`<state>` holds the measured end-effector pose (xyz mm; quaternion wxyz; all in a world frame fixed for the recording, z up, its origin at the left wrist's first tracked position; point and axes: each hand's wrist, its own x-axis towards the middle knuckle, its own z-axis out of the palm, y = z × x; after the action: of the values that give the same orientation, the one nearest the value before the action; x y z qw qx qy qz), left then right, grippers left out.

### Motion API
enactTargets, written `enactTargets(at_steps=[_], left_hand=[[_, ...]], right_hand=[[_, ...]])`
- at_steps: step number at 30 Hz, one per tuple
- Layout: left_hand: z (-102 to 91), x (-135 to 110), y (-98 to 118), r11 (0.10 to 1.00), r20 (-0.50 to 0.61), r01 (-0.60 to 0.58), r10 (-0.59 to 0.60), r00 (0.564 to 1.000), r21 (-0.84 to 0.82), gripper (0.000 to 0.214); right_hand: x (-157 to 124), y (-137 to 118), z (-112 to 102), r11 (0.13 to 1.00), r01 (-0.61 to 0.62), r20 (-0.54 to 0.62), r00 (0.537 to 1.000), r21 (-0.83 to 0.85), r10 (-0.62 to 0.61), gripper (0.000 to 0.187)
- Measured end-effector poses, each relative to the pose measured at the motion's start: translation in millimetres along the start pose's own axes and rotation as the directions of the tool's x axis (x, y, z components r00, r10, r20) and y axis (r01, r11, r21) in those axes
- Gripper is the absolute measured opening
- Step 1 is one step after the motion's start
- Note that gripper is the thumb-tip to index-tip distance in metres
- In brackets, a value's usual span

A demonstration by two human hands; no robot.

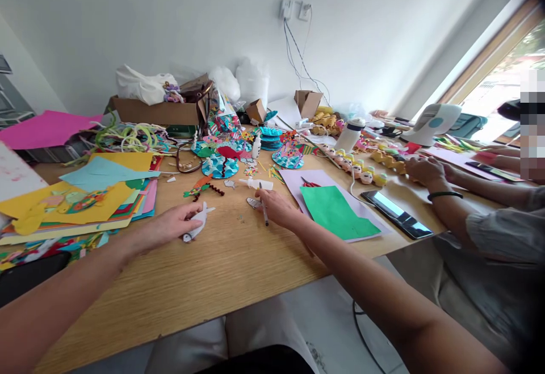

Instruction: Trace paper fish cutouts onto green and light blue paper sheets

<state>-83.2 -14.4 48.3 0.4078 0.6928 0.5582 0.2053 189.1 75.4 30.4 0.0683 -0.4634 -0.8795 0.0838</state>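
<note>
My left hand (184, 222) is closed on a grey paper fish (196, 225), fingers over its upper side, just above the wooden table or resting on it. In my right hand (276, 209) is a dark pen (264, 214), pointing down and towards me. A smaller grey paper cutout (254, 202) lies by the right fingertips. Just beyond is a white glue bottle (259, 184) on its side. Between the hands and the back sit paper fish crafts on blue wavy discs (219, 167), with an orange and green piece (199, 185) nearer the left hand.
At left lies a stack of coloured paper (123, 198). On the right are a green sheet (336, 212) over a lilac one, red-handled scissors (310, 183) and a phone (397, 214). A co-worker's hands (426, 171) work beside rows of egg-carton figures (357, 168). A white bottle (350, 135) stands behind.
</note>
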Motion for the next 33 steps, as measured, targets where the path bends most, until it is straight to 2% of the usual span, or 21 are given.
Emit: enactTargets(at_steps=[3, 6, 10, 16, 23, 27, 33], left_hand=[[17.1, 7, 20, 0.939, 0.006, 0.12, -0.124, 0.992, -0.321, 0.034], [28.4, 16, 33, 0.883, -0.019, 0.141, -0.166, 0.986, -0.447, 0.033], [38.2, 37, 36, 0.89, -0.046, 0.095, -0.129, 0.991, -0.445, 0.031], [53.4, 71, 33, 0.943, -0.088, 0.021, -0.053, 0.995, -0.332, 0.034], [58.0, 81, 36, 0.957, -0.003, -0.018, 0.018, 1.0, -0.29, 0.041], [56.2, 74, 36, 0.965, 0.003, -0.026, 0.028, 1.0, -0.261, 0.039], [38.7, 50, 35, 0.977, -0.003, -0.046, 0.046, 0.999, -0.207, 0.024]], right_hand=[[0, -2, 1, 1.0, -0.014, -0.011, 1.0, 0.028, 0.014, 0.032], [-1, -2, 2, 0.998, -0.025, -0.014, 1.0, 0.056, 0.026, 0.035], [-3, -3, 4, 0.993, -0.022, -0.02, 1.0, 0.116, 0.024, 0.039], [-7, -8, 3, 0.978, -0.034, -0.07, 0.996, 0.204, 0.049, 0.043], [-17, -16, 12, 0.914, 0.078, -0.205, 0.979, 0.398, 0.005, 0.04], [-18, -22, 11, 0.83, 0.121, -0.241, 0.97, 0.544, 0.016, 0.038], [-7, -39, 11, 0.565, 0.164, -0.212, 0.977, 0.809, 0.02, 0.044]])
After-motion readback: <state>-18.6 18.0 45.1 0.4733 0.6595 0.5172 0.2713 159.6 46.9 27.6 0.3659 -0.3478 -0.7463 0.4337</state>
